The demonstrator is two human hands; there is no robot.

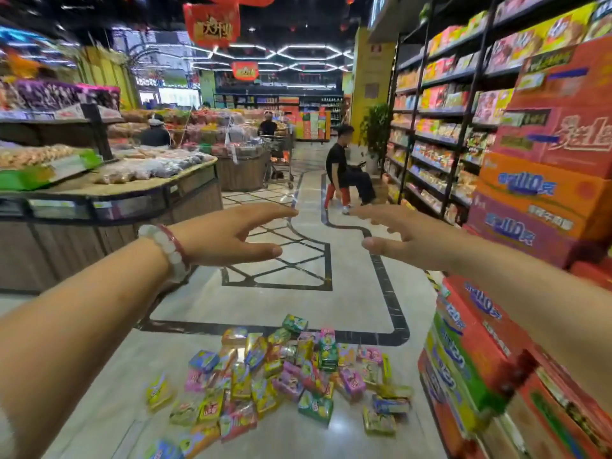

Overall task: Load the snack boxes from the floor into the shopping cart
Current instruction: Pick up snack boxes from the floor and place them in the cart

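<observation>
Several small colourful snack boxes [281,376] lie in a loose pile on the shiny tiled floor, low in the view. My left hand [228,235] and my right hand [407,236] are held out in front of me at chest height, well above the pile. Both are empty, palms facing each other with fingers spread. A white bead bracelet and a red band sit on my left wrist. A shopping cart [281,157] stands far down the aisle near a person; no cart is close to me.
Stacked red and orange cartons [536,200] rise on the right, with more cartons [470,359] beside the pile. A wooden display counter [109,207] with bagged goods fills the left. A person [344,170] sits on a red stool mid-aisle. Shelving lines the right wall.
</observation>
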